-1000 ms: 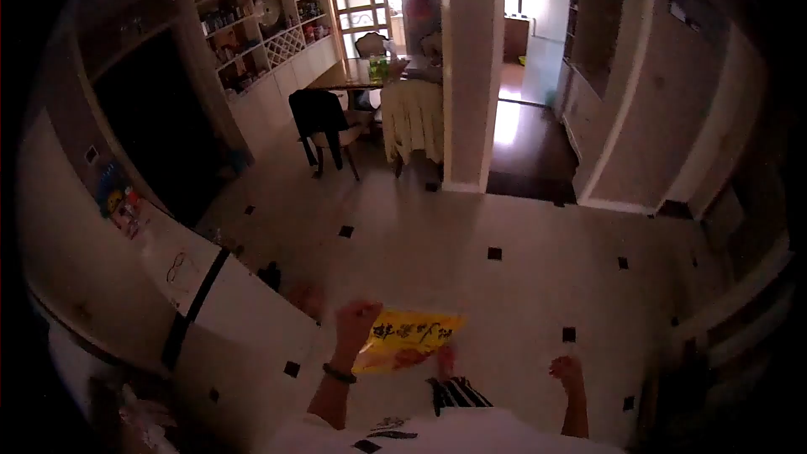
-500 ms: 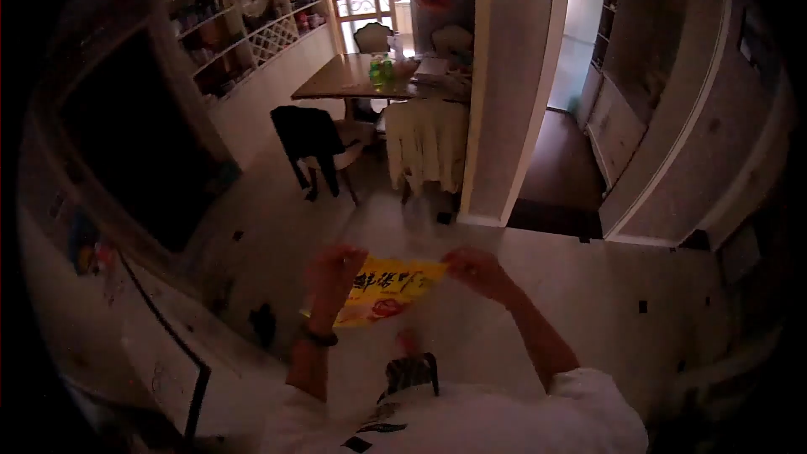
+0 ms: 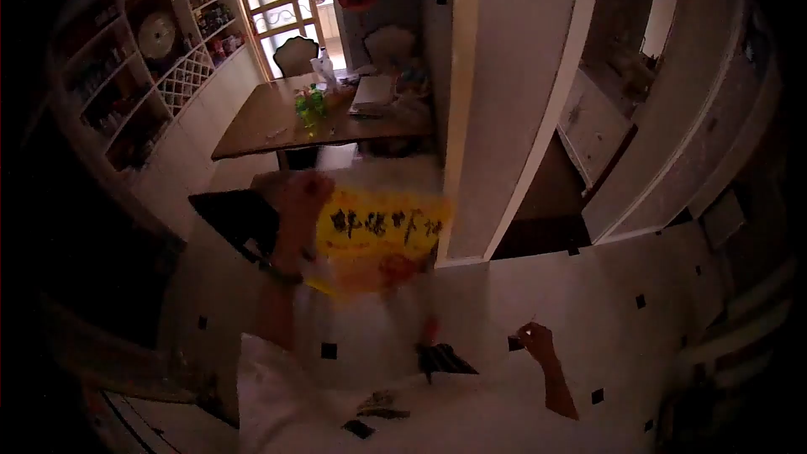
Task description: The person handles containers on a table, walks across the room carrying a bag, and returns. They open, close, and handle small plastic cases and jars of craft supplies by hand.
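Observation:
A yellow packet (image 3: 382, 240) with large black characters and a red-orange picture at its lower part is held up in front of me. My left hand (image 3: 304, 202) is closed on the packet's left side, somewhat blurred, and a dark band circles that wrist. Down to the right and apart from the packet is my right hand (image 3: 536, 340), its fingers pinched together. A small pale spot shows at those fingertips, too tiny to name.
Ahead stands a dining table (image 3: 252, 122) bearing a green item (image 3: 311, 102), a white bottle-like object (image 3: 324, 67) and papers. A dark-draped chair (image 3: 239, 214) is at its near side. A wall corner (image 3: 504, 101) rises to the right, shelves (image 3: 109, 84) to the left.
My right hand has let go of the packet's right corner and moved down to the right. The packet has risen in my left hand, and my view has come closer to the table.

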Tool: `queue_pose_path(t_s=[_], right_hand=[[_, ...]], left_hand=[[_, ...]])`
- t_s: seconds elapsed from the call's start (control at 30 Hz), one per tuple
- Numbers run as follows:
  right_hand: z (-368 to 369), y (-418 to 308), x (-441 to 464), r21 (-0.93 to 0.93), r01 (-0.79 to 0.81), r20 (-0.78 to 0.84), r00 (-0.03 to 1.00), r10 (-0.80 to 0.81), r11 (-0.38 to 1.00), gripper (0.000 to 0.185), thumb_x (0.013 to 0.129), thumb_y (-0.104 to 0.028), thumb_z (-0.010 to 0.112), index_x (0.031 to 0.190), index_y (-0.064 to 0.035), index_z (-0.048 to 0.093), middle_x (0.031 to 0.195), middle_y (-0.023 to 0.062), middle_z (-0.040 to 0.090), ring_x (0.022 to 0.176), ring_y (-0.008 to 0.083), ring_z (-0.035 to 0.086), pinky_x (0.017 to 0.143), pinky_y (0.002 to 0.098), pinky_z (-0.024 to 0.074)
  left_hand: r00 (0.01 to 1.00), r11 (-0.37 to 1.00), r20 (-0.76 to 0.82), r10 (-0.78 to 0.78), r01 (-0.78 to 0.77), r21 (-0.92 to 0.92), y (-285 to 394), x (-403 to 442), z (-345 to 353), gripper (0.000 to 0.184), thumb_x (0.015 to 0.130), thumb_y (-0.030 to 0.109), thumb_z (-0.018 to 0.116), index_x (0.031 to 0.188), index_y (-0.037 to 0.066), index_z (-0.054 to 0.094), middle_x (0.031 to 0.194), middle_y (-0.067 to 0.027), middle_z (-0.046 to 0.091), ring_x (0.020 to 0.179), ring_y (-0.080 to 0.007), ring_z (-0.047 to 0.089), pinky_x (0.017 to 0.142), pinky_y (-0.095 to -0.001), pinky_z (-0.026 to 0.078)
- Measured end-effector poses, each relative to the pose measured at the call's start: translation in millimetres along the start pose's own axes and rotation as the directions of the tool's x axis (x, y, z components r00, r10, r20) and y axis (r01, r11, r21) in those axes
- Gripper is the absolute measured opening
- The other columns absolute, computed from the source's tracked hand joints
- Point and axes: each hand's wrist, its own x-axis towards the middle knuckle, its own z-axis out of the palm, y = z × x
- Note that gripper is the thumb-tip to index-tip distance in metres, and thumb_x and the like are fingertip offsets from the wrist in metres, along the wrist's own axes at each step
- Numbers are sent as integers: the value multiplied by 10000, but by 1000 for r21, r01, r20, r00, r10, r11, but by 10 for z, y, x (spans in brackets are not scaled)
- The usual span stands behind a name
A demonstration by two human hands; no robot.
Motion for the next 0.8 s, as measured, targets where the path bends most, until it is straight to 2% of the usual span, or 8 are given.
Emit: queue_pose_path(t_s=[0.27,0.37,0.47,0.5,0.53,0.6,0.7,0.8], right_hand=[[1242,1125,1074,251,157,-273,958,-86,955,165,774,-203,685,793,-41,659,694,73,644,630,149,609,588,349,517],[1124,448,1215,873,-188,-14,913,407,451,150,785,-177,683,767,-33,647,683,70,636,601,159,610,557,347,520],[1127,-30,1119,730,-363,-76,799,597,579,138,820,-139,660,763,-15,642,722,95,650,591,179,612,505,320,510],[1146,-107,1035,70,-384,-225,893,390,921,147,830,-124,647,753,0,634,732,102,653,586,182,612,496,314,510],[1266,-134,925,-627,-243,-168,970,177,740,158,840,-109,635,743,15,626,742,109,655,581,184,611,487,309,509],[1811,-180,758,721,-458,-278,494,823,519,145,823,-88,637,704,-9,618,702,88,633,564,172,589,486,346,514],[3173,76,459,320,-631,-686,361,632,707,156,810,-68,641,667,-35,589,668,88,601,553,162,557,499,338,506],[3631,-774,340,921,-387,-4,122,993,51,203,794,-136,673,664,-18,571,604,85,574,543,149,546,501,294,489]], left_hand=[[990,944,32,136,-139,300,-833,2665,247,213,839,255,659,831,45,624,685,-64,619,585,-160,584,578,-302,474],[990,933,55,133,-143,330,-1162,3454,437,206,844,251,652,839,47,620,693,-60,614,586,-156,574,575,-298,466],[984,926,96,148,-172,336,-1484,4116,801,199,848,246,646,847,49,616,701,-56,610,586,-153,563,571,-295,458],[981,925,109,160,-187,330,-1600,4289,958,197,849,244,644,849,49,615,703,-55,608,586,-152,559,570,-294,456],[977,925,128,173,-206,320,-1689,4442,1139,194,850,242,642,852,50,614,706,-53,607,586,-151,556,568,-292,453],[957,933,193,217,-262,246,-1778,4657,1668,190,853,239,637,857,51,612,711,-51,604,586,-149,548,566,-290,448],[926,956,288,243,-280,93,-1854,4652,2367,183,857,234,631,865,53,608,719,-47,599,586,-146,538,562,-287,440],[866,963,423,265,-259,-73,-1936,4397,2892,176,861,229,624,873,55,604,727,-43,595,587,-143,527,558,-283,433]])
